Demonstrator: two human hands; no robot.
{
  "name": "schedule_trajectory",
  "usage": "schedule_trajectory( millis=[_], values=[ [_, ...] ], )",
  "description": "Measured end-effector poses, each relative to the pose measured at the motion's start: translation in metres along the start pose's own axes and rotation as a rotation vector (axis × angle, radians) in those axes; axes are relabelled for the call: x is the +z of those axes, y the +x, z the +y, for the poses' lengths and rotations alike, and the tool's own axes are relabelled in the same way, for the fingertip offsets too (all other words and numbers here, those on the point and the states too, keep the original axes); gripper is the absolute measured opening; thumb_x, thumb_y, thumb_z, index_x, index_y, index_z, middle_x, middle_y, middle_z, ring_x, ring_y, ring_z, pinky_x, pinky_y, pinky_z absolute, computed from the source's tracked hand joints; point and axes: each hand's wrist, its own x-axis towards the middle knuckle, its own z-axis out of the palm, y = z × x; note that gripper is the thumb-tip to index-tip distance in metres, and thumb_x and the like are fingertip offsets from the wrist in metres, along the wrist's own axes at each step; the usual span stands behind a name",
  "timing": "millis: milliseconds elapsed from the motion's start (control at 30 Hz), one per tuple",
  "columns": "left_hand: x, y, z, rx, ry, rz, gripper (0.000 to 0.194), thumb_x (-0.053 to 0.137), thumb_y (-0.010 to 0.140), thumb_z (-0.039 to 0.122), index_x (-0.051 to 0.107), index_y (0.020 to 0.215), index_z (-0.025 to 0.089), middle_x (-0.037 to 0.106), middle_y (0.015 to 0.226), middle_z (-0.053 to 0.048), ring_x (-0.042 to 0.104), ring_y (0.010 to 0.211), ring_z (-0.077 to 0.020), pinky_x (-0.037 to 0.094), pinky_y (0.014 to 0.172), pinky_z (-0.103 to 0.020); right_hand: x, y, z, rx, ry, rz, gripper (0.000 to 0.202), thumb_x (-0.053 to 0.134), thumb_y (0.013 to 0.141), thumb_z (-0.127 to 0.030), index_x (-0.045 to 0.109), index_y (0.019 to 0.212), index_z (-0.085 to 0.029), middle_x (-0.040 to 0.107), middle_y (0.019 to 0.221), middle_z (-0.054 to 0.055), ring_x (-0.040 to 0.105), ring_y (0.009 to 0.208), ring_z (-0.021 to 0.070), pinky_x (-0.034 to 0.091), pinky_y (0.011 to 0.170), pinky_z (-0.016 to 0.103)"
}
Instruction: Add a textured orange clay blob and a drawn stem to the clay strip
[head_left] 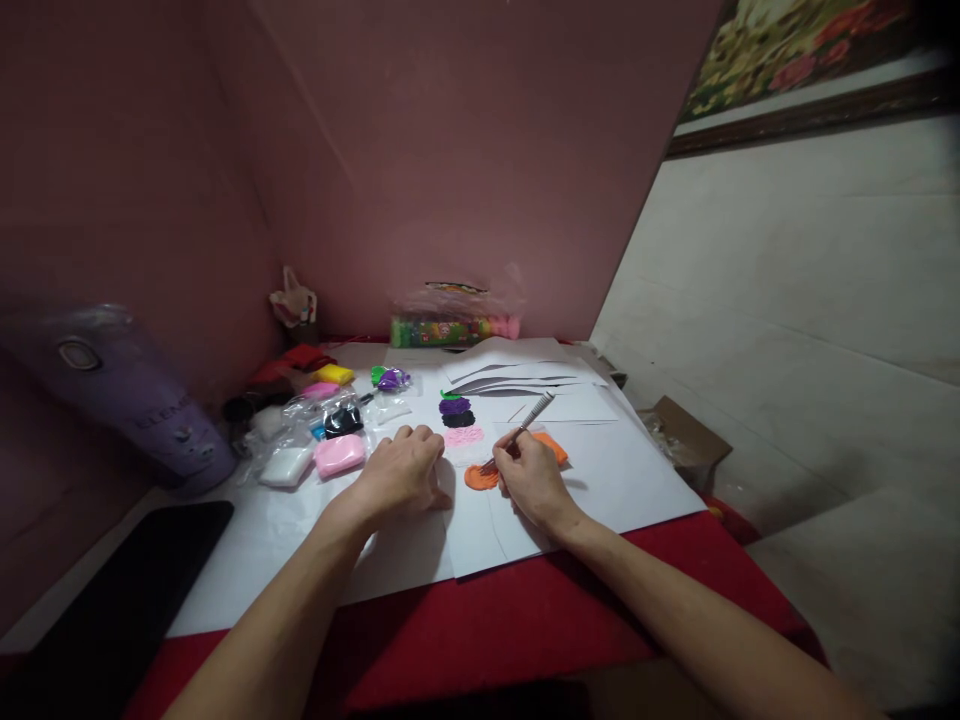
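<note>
1. Head view: reached both forearms in from the lower corners, converging over white paper (469,550) on a red cloth (480,640).
2. Gripped a metal fork (537,410) in the right hand (532,478), pinched pen-like between thumb and fingers, with its handle slanting up and to the right.
3. Held the right wrist low over the sheet, in line with the forearm.
4. Set the tines on a flattened orange clay patch (475,478), just left of the right fingers and nearest in a column below pink (463,437), black (459,419), purple (454,406) and green clay (448,395).
5. Bent the fingers of the left hand (405,468) downward at the paper, back uppermost, thumb stretched rightward; could not tell their grip, with the tips out of sight.
6. Partly hid an orange clay block (553,447) behind the right hand.
7. Showed a pink clay pack (340,456) and a white one (286,466) left of the left hand.
</note>
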Motion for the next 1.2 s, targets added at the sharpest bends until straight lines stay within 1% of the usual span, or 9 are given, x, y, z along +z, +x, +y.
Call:
schedule_trajectory(
  millis=[200, 500, 667, 900, 1000, 1100, 1200],
  values=[
    [0.001, 0.001, -0.002, 0.012, -0.007, 0.007, 0.045, 0.066, 0.065, 0.044, 0.055, 0.101, 0.019, 0.056, 0.113, -0.010, 0.048, 0.103, -0.0289, 0.043, 0.081, -0.039, -0.002, -0.002, -0.005, 0.057, 0.036, -0.004, 0.005, 0.046, 0.083, -0.021, 0.048, 0.079, -0.019, 0.050, 0.050, -0.006, 0.044, 0.029, 0.0079, 0.037, 0.025, 0.018],
    [0.000, -0.001, 0.000, 0.010, -0.006, 0.003, 0.044, 0.067, 0.064, 0.044, 0.055, 0.099, 0.019, 0.056, 0.113, -0.009, 0.048, 0.102, -0.0289, 0.043, 0.080, -0.039, -0.001, -0.001, -0.010, 0.119, 0.001, 0.031, 0.005, 0.042, 0.086, -0.020, 0.044, 0.081, -0.019, 0.049, 0.053, -0.006, 0.045, 0.030, 0.0075, 0.039, 0.024, 0.017],
    [0.000, 0.000, 0.000, 0.004, -0.006, 0.008, 0.044, 0.068, 0.064, 0.043, 0.056, 0.099, 0.018, 0.056, 0.112, -0.009, 0.048, 0.102, -0.0284, 0.043, 0.080, -0.039, -0.001, 0.000, -0.007, 0.092, 0.011, 0.042, 0.005, 0.040, 0.086, -0.020, 0.044, 0.082, -0.019, 0.049, 0.055, -0.005, 0.046, 0.031, 0.0075, 0.038, 0.023, 0.017],
    [0.001, 0.001, -0.001, 0.007, -0.001, 0.012, 0.046, 0.068, 0.063, 0.044, 0.056, 0.099, 0.018, 0.057, 0.112, -0.009, 0.048, 0.102, -0.0285, 0.043, 0.080, -0.039, -0.001, 0.000, -0.007, 0.085, 0.022, 0.077, 0.007, 0.038, 0.087, -0.023, 0.043, 0.084, -0.020, 0.049, 0.054, -0.006, 0.044, 0.030, 0.0074, 0.037, 0.023, 0.017],
    [0.001, 0.001, -0.001, 0.003, -0.008, 0.006, 0.046, 0.067, 0.064, 0.044, 0.056, 0.100, 0.019, 0.056, 0.112, -0.009, 0.048, 0.102, -0.0283, 0.043, 0.080, -0.039, -0.005, -0.001, -0.006, 0.070, 0.036, 0.109, 0.007, 0.039, 0.086, -0.024, 0.045, 0.085, -0.020, 0.049, 0.051, -0.007, 0.044, 0.028, 0.0068, 0.035, 0.024, 0.015],
    [0.001, 0.001, -0.002, 0.006, -0.014, 0.006, 0.045, 0.067, 0.064, 0.044, 0.056, 0.100, 0.019, 0.056, 0.113, -0.009, 0.048, 0.102, -0.0282, 0.043, 0.080, -0.039, -0.010, -0.003, -0.005, 0.047, 0.069, 0.134, 0.010, 0.042, 0.085, -0.029, 0.046, 0.086, -0.019, 0.046, 0.046, -0.009, 0.042, 0.026, 0.0073, 0.034, 0.025, 0.016],
    [0.002, 0.001, -0.002, 0.009, -0.012, 0.008, 0.044, 0.067, 0.065, 0.044, 0.056, 0.099, 0.019, 0.056, 0.112, -0.009, 0.048, 0.102, -0.0281, 0.043, 0.080, -0.039, -0.011, -0.006, -0.005, 0.035, 0.101, 0.106, 0.013, 0.043, 0.083, -0.032, 0.046, 0.084, -0.019, 0.045, 0.043, -0.009, 0.042, 0.027, 0.0081, 0.035, 0.025, 0.016]
  ],
)
